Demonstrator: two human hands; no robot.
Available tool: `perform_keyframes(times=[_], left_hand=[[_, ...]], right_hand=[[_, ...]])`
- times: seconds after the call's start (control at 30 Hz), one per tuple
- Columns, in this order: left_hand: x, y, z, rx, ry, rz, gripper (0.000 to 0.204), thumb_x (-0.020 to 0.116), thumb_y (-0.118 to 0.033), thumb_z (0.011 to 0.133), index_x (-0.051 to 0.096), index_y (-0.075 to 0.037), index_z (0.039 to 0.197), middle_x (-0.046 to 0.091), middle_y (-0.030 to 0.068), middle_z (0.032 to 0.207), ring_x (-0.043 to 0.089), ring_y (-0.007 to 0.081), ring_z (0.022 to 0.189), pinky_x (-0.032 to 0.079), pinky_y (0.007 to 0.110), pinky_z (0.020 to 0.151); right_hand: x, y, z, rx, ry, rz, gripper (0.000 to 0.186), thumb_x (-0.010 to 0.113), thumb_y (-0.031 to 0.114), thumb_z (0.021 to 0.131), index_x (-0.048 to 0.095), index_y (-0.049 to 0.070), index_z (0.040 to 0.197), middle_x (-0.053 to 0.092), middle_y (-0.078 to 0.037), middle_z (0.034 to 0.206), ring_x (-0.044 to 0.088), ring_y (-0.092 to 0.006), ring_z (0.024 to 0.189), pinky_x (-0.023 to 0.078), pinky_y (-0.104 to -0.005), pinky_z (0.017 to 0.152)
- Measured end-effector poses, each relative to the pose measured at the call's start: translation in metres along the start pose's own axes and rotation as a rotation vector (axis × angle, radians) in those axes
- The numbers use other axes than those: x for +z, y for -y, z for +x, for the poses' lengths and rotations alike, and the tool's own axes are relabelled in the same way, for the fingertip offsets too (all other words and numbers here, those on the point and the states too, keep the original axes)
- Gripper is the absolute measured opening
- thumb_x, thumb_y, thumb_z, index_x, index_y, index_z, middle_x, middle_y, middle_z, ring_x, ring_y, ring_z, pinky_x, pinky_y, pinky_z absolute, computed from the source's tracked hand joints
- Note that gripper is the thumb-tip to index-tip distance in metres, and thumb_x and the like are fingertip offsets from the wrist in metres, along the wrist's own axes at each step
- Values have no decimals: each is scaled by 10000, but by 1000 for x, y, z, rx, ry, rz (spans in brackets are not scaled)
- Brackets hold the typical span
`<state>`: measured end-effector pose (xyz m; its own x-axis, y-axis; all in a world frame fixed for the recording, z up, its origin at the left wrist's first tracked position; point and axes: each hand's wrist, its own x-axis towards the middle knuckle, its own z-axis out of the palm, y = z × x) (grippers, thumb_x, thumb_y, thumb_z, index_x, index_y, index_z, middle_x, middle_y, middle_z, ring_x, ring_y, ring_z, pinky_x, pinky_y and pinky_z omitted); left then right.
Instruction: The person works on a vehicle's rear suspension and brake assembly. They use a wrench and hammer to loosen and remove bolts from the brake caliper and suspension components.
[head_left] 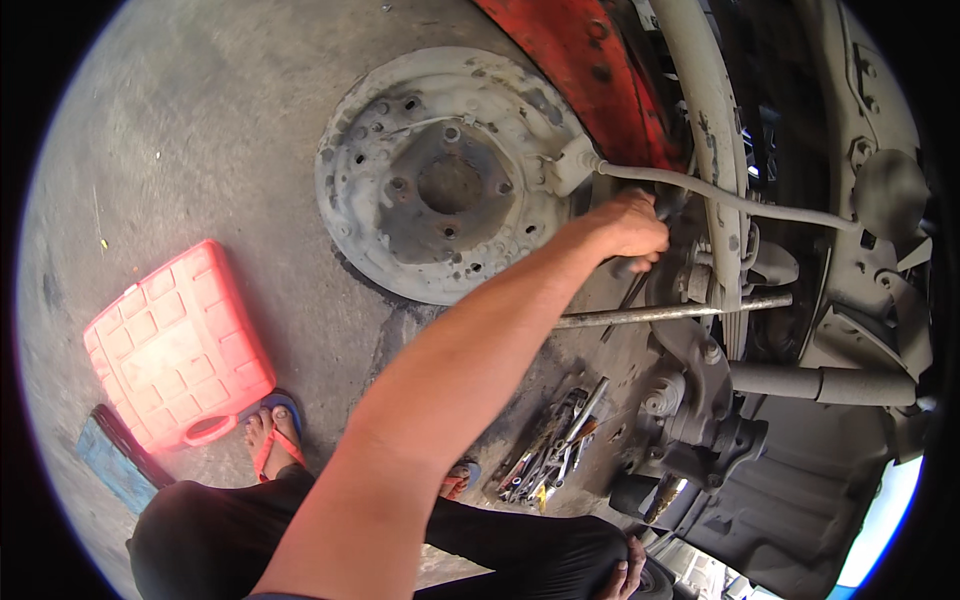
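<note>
My left hand [632, 226] is stretched out to the right, its fingers closed around something dark that I cannot make out. It is beside the brake backing plate [345, 190], a round grey metal disc with a central hole and bolt holes. A grey hose [720, 196] runs from a fitting on the plate's right side, passing just above my hand. Below the hand, a long metal bar [640, 316] reaches in among the suspension parts. My right hand [628, 574] rests at my right knee, with its fingers partly visible and lying over the dark trousers.
A red panel [600, 75] and grey vehicle frame parts [705, 90] crowd the upper right. A shock absorber [825, 384] lies across the right. Hand tools [550, 445] are heaped on the floor. A pink-red plastic case [185, 345] and a blue block [120, 460] are at left.
</note>
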<state>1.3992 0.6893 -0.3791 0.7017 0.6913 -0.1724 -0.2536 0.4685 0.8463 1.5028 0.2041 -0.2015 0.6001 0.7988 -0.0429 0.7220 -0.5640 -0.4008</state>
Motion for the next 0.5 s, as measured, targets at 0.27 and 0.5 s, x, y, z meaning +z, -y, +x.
perform_keyframes(times=[0.27,0.5], left_hand=[[-3,-21,-66,-70,-185,851,286,597,-103,862,721,-17,1104,721,187,1178,722,306,1049,579,401,871],[7,-81,-73,-96,-112,1165,371,560,-57,868,707,-27,1207,712,191,1215,703,326,1104,574,447,914]], right_hand=[[-3,-2,-2,10,-12,-7,483,467,268,1062,526,-63,1408,553,-198,1431,493,-323,1338,336,-425,1153],[-8,-10,-12,21,-18,36,495,468,289,1064,532,-62,1405,560,-198,1432,488,-327,1344,323,-429,1161]])
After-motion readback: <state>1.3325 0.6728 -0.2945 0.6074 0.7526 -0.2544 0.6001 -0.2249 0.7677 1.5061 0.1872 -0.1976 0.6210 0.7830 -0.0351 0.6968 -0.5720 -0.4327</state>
